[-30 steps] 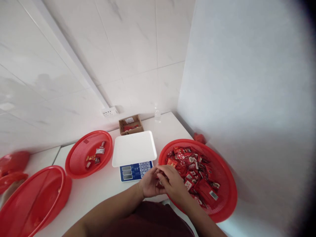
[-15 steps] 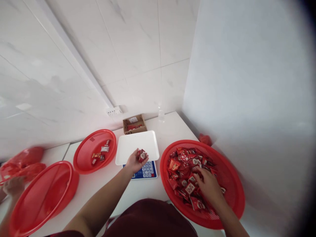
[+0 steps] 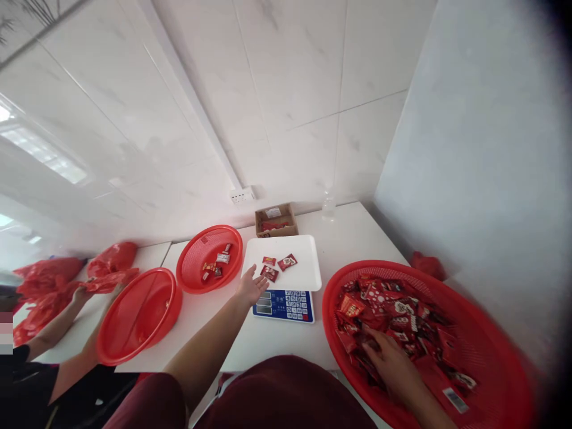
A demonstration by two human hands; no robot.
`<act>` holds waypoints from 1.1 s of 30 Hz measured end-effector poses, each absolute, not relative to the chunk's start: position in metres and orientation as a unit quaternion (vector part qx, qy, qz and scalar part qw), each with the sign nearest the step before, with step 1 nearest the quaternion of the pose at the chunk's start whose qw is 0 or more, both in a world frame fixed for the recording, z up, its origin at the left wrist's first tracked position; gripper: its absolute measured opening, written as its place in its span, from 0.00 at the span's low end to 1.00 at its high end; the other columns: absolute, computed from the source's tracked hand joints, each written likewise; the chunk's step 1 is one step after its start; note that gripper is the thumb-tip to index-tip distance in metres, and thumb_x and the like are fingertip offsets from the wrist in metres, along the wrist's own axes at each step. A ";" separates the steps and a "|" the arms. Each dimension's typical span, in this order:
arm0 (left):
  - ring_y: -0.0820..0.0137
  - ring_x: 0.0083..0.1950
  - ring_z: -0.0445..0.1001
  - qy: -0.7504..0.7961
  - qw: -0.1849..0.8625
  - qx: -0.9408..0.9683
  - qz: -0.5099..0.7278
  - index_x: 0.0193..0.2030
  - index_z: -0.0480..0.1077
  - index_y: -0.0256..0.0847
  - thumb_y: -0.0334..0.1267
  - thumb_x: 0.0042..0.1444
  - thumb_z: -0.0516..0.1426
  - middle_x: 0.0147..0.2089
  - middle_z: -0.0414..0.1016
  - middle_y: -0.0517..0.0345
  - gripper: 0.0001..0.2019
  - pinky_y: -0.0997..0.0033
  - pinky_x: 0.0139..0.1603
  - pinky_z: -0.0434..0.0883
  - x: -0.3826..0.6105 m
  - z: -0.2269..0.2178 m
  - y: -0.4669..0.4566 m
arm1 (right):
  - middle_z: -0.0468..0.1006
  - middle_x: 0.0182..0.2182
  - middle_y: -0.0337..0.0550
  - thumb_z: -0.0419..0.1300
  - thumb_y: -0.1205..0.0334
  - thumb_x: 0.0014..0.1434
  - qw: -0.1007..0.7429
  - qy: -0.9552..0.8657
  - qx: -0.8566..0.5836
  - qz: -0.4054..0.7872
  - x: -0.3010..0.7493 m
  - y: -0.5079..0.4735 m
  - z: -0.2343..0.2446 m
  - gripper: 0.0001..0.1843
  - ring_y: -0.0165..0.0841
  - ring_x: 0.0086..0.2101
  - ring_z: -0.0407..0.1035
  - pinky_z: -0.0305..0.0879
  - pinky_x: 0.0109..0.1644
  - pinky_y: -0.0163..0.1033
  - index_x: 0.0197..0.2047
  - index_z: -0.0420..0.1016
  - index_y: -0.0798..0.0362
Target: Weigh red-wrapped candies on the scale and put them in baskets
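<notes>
My left hand (image 3: 251, 288) is open, palm up and empty, at the left front edge of the white tray (image 3: 308, 271) on the digital scale (image 3: 283, 307). Three small wrapped red snack packets (image 3: 287, 261) lie on that tray, just beyond my fingers. On the right, my right hand (image 3: 388, 360) reaches into a large red plastic basket (image 3: 333, 316) heaped with red snack packets (image 3: 404, 322). Its thumb and forefinger are apart among the packets, and I see nothing held between them. The other fingertips are hidden.
Left of the scale stand a red basket (image 3: 187, 271) with a few packets and another red basket (image 3: 105, 322). A cardboard box (image 3: 276, 220) and a clear bottle (image 3: 328, 205) are behind. At far left, another person's hands (image 3: 80, 295) handle red plastic bags (image 3: 114, 259).
My left hand has released its packets onto the scale tray and drawn back slightly, opening. My right hand stays among the packets in the basket. The view has swung left.
</notes>
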State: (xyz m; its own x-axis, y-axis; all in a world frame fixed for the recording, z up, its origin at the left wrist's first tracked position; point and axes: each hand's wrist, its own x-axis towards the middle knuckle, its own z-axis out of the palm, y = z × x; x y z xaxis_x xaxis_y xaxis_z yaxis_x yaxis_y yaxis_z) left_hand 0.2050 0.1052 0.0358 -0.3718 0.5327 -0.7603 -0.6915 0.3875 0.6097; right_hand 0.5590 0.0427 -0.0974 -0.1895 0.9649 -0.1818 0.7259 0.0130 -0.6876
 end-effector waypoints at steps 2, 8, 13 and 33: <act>0.59 0.56 0.70 0.621 0.555 -0.068 0.550 0.62 0.57 0.44 0.43 0.57 0.58 0.60 0.63 0.41 0.27 0.65 0.48 0.71 0.200 0.036 0.098 | 0.72 0.53 0.57 0.52 0.54 0.51 0.128 -0.703 -0.613 0.337 0.546 0.040 -0.103 0.24 0.49 0.52 0.67 0.64 0.54 0.54 0.50 0.73 0.51; 0.58 0.55 0.71 0.621 0.578 -0.048 0.527 0.61 0.57 0.42 0.41 0.59 0.57 0.60 0.65 0.40 0.25 0.63 0.47 0.72 0.184 0.033 0.076 | 0.66 0.59 0.55 0.54 0.57 0.52 0.025 -0.735 -0.629 0.253 0.526 0.041 -0.100 0.28 0.56 0.54 0.64 0.62 0.50 0.63 0.57 0.68 0.47; 0.60 0.49 0.76 0.612 0.625 -0.018 0.485 0.57 0.59 0.39 0.41 0.60 0.55 0.57 0.68 0.39 0.20 0.65 0.44 0.72 0.166 0.029 0.061 | 0.75 0.49 0.58 0.47 0.61 0.57 -0.013 -0.695 -0.654 0.299 0.514 0.047 -0.078 0.25 0.50 0.45 0.72 0.64 0.46 0.55 0.58 0.65 0.52; 0.65 0.39 0.79 0.607 0.688 0.029 0.397 0.50 0.64 0.38 0.38 0.62 0.52 0.46 0.76 0.44 0.12 0.66 0.42 0.73 0.130 0.021 0.051 | 0.67 0.56 0.55 0.57 0.63 0.50 0.065 -0.578 -0.747 0.324 0.491 0.036 -0.090 0.32 0.41 0.55 0.63 0.56 0.58 0.45 0.61 0.63 0.55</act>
State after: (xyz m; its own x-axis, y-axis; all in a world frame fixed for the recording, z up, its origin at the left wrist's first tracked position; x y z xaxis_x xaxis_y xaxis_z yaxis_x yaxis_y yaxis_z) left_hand 0.1298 0.0511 0.0205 -0.0517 0.5816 -0.8118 -0.5117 0.6826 0.5217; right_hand 0.4911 0.0363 -0.0898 0.1233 0.9046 -0.4081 0.8206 -0.3242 -0.4707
